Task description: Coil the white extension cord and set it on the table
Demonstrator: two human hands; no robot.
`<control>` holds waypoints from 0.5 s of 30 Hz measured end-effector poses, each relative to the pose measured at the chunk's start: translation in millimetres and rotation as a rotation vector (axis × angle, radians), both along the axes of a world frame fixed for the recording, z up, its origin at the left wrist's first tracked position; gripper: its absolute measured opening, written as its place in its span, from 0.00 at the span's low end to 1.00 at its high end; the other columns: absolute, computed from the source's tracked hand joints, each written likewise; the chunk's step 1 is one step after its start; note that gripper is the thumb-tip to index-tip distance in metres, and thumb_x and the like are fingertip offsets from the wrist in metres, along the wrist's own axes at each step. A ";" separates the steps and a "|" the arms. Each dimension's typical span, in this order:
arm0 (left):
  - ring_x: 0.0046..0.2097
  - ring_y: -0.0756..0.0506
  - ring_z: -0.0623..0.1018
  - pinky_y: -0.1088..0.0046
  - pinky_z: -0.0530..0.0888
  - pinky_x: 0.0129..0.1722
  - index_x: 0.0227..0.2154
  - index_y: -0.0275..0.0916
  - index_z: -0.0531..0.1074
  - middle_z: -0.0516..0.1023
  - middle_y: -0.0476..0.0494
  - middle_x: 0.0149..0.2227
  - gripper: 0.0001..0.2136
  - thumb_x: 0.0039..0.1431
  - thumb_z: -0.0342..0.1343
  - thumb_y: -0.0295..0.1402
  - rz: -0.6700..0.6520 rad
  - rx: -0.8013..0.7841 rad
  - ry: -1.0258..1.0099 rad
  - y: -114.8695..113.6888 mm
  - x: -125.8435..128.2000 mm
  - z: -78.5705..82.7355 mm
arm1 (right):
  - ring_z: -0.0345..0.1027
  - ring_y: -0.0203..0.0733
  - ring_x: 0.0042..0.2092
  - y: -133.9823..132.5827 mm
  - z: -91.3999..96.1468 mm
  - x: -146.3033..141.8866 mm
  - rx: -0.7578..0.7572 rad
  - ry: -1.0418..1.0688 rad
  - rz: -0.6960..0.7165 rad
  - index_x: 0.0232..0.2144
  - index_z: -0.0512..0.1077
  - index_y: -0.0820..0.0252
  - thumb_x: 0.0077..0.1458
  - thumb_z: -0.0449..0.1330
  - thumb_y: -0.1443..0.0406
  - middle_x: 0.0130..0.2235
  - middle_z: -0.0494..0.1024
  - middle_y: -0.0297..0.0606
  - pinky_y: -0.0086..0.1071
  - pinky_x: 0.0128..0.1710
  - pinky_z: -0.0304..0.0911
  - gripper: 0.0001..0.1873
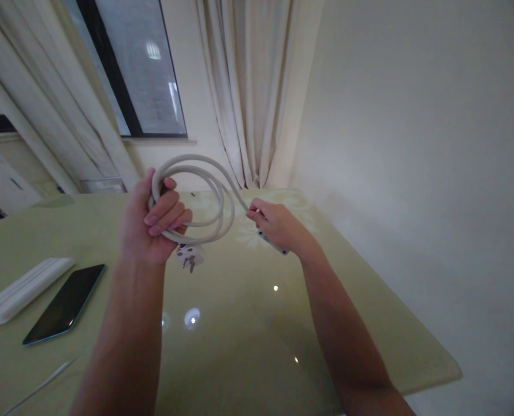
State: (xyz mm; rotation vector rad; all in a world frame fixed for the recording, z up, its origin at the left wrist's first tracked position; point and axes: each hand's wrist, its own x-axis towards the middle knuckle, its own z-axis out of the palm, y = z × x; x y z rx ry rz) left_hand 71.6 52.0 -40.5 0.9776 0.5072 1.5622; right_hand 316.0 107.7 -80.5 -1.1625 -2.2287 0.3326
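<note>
A coiled pale cable [203,240] is held up above the table [239,352], between the two hands. Its loops are gripped in the left hand [159,214], which is turned palm up, with the fingers curled closely around the strands on the coil's left side. A white plug [190,254] is seen just below the fingers of that hand, with its metal pins pointed downward; whether it is touched by the hand cannot be told.

From the top of the coil, a single strand is led across to the right hand [276,222], where it is pinched between closed fingertips. Below that hand, the edge of a slim pale block [274,242] is seen; it is mostly hidden, and how it is held cannot be made out.

On the left part of the table, a dark-screened tablet [64,306] is laid flat beside a long white case [27,292]. Nearer the front edge, a thin white cord [44,382] is stretched out. Lamp light is reflected in the glossy green tabletop. Beyond it, a window [148,69] is flanked by cream curtains [250,86], and the right side is bounded by a plain wall [421,144].
</note>
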 end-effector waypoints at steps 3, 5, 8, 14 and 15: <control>0.12 0.57 0.47 0.78 0.54 0.14 0.29 0.41 0.71 0.48 0.61 0.12 0.17 0.69 0.53 0.46 0.045 0.012 0.105 6.2 11.8 -4.5 | 0.70 0.39 0.35 -9.3 -1.3 -14.4 -0.018 -0.138 0.076 0.35 0.74 0.56 0.70 0.54 0.59 0.34 0.79 0.36 0.30 0.33 0.53 0.12; 0.13 0.57 0.50 0.79 0.55 0.14 0.30 0.41 0.71 0.51 0.60 0.13 0.16 0.67 0.57 0.48 0.087 0.047 0.138 8.5 17.2 -7.1 | 0.71 0.40 0.36 -15.2 -2.8 -21.3 -0.064 -0.235 0.122 0.34 0.74 0.57 0.70 0.54 0.59 0.35 0.80 0.38 0.31 0.33 0.54 0.15; 0.14 0.57 0.53 0.80 0.56 0.14 0.31 0.40 0.71 0.53 0.60 0.13 0.14 0.65 0.61 0.46 0.149 0.081 0.207 9.4 22.6 -10.1 | 0.72 0.41 0.37 -23.8 -6.6 -31.7 -0.102 -0.333 0.180 0.34 0.75 0.57 0.70 0.52 0.58 0.37 0.81 0.41 0.31 0.34 0.55 0.16; 0.14 0.58 0.56 0.82 0.54 0.14 0.33 0.37 0.72 0.57 0.60 0.15 0.12 0.62 0.64 0.41 0.074 -0.001 0.287 6.9 29.2 -12.9 | 0.73 0.44 0.38 -29.5 -15.2 -46.9 -0.137 -0.353 0.262 0.36 0.72 0.59 0.71 0.50 0.57 0.37 0.81 0.43 0.33 0.35 0.57 0.17; 0.14 0.58 0.56 0.82 0.54 0.14 0.33 0.37 0.72 0.57 0.60 0.15 0.12 0.62 0.64 0.40 0.030 -0.008 0.283 6.6 28.6 -13.1 | 0.73 0.44 0.38 -26.8 -17.0 -46.2 -0.140 -0.315 0.230 0.37 0.71 0.59 0.71 0.50 0.57 0.37 0.80 0.43 0.33 0.35 0.58 0.16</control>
